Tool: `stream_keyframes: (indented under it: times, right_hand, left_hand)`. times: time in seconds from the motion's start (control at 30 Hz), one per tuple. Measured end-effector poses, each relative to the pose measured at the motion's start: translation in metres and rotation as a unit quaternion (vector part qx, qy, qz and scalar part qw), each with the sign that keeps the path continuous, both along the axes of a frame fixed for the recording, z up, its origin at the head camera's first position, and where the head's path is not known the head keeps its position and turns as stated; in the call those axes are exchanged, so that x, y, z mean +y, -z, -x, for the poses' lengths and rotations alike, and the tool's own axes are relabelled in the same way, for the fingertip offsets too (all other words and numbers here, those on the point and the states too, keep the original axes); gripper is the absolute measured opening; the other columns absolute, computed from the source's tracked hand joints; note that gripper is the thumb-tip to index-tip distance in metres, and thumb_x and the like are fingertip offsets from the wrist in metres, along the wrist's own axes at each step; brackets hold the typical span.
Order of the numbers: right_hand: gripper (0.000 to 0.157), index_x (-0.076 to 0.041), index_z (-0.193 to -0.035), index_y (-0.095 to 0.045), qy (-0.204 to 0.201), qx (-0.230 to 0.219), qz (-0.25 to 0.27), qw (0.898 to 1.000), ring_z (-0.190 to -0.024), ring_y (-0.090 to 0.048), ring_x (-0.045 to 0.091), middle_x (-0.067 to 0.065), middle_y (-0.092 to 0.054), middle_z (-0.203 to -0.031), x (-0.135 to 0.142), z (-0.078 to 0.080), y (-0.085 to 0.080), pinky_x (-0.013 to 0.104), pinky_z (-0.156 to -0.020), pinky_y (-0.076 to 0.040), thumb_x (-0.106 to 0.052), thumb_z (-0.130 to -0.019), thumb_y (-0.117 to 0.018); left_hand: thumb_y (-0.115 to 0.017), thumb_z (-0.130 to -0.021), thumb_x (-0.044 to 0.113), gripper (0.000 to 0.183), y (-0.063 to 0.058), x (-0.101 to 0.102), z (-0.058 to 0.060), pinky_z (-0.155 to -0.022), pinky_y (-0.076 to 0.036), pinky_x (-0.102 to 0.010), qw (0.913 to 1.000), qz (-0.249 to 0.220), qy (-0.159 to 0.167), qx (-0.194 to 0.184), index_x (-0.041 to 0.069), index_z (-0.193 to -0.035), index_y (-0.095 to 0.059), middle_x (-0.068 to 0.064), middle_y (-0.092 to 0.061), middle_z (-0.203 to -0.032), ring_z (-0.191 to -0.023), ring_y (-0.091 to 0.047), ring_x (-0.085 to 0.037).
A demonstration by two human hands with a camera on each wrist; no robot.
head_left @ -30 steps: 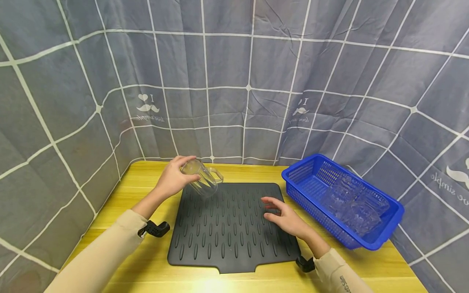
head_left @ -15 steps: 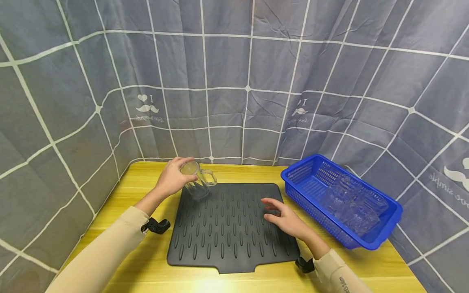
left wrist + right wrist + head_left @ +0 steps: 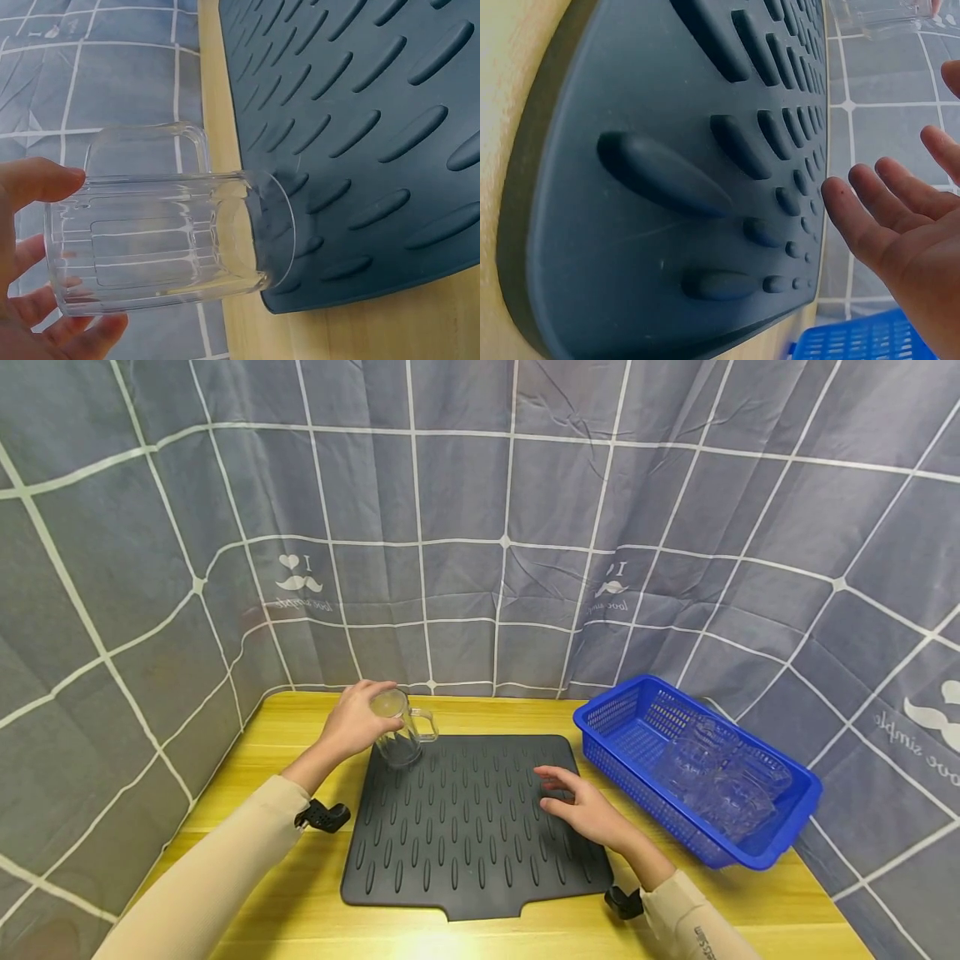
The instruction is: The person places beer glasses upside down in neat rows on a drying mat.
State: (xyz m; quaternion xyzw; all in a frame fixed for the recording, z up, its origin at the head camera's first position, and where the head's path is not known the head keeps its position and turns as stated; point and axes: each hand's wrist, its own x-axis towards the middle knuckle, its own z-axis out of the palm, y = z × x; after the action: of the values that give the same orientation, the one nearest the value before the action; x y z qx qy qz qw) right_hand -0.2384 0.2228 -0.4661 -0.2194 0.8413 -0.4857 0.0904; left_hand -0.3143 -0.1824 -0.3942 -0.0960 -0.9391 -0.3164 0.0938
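My left hand (image 3: 356,725) grips a clear glass mug (image 3: 400,735) near its upper end, thumb on one side and fingers on the other. The mug's handle (image 3: 425,725) points right in the head view. In the left wrist view, its lower rim lies over the far left corner of a dark grey ridged mat (image 3: 352,150); whether it touches is hard to tell. My right hand (image 3: 581,806) hovers over the mat's right side, fingers loosely bent and holding nothing.
A blue perforated basket (image 3: 637,785) stands right of the mat, with several clear glass mugs (image 3: 723,777) in its nearer part. The mat lies on a yellow wooden table (image 3: 300,893). A grey grid curtain (image 3: 465,568) hangs behind and at both sides.
My left hand has stayed nearly in place while the tilted mug has swung more upright, its lower end moving left over the mat's corner. My right hand has kept still.
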Motion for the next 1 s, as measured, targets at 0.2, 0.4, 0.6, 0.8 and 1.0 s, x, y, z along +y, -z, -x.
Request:
stream_keyframes:
  times: [0.2,0.4,0.6,0.8,1.0]
  right_hand:
    - [0.051,-0.019,-0.151,-0.045,0.001,0.002,-0.001,1.000,-0.136,-0.049,0.040,0.018,-0.045,-0.153,-0.0002,0.0003,-0.0010,0.058,-0.107,-0.042,-0.019,-0.102,-0.061]
    - [0.053,-0.013,-0.152,-0.044,0.002,0.003,-0.001,1.000,-0.136,-0.049,0.039,0.018,-0.045,-0.153,-0.0013,0.0007,-0.0011,0.057,-0.106,-0.043,-0.017,-0.102,-0.061]
    - [0.052,-0.016,-0.151,-0.045,0.006,0.002,-0.003,1.000,-0.136,-0.049,0.038,0.017,-0.046,-0.152,-0.0008,0.0005,-0.0012,0.057,-0.106,-0.043,-0.015,-0.101,-0.060]
    - [0.052,-0.017,-0.151,-0.045,0.003,0.001,-0.003,1.000,-0.136,-0.049,0.038,0.017,-0.046,-0.152,-0.0004,0.0010,0.0000,0.058,-0.106,-0.043,-0.021,-0.102,-0.061]
    - [0.051,-0.016,-0.150,-0.046,0.003,0.002,-0.002,1.000,-0.135,-0.050,0.038,0.018,-0.047,-0.152,0.0001,0.0017,0.0024,0.058,-0.106,-0.043,-0.019,-0.102,-0.061]
  left_hand:
    - [-0.077,-0.082,0.033,0.068,0.0045,0.0014,0.0049,-0.100,-0.042,-0.064,0.9999,0.012,-0.002,0.000,0.018,-0.144,-0.056,-0.015,-0.050,-0.147,-0.136,-0.040,-0.040]
    - [-0.078,-0.081,0.035,0.069,0.0082,0.0032,0.0076,-0.096,-0.045,-0.062,0.9999,0.012,-0.004,-0.006,0.020,-0.145,-0.056,-0.013,-0.049,-0.147,-0.135,-0.042,-0.038]
    - [-0.077,-0.082,0.033,0.068,0.0053,0.0075,0.0073,-0.098,-0.044,-0.063,0.9999,0.012,0.004,-0.006,0.020,-0.146,-0.055,-0.014,-0.049,-0.146,-0.136,-0.041,-0.039]
    - [-0.077,-0.084,0.032,0.069,0.0041,0.0083,0.0069,-0.098,-0.044,-0.064,0.9997,0.017,0.004,-0.017,0.020,-0.147,-0.053,-0.015,-0.047,-0.148,-0.137,-0.040,-0.040]
    - [-0.077,-0.083,0.033,0.069,0.0045,0.0094,0.0089,-0.100,-0.043,-0.064,0.9996,0.016,0.009,-0.019,0.018,-0.147,-0.053,-0.016,-0.047,-0.148,-0.137,-0.040,-0.040]
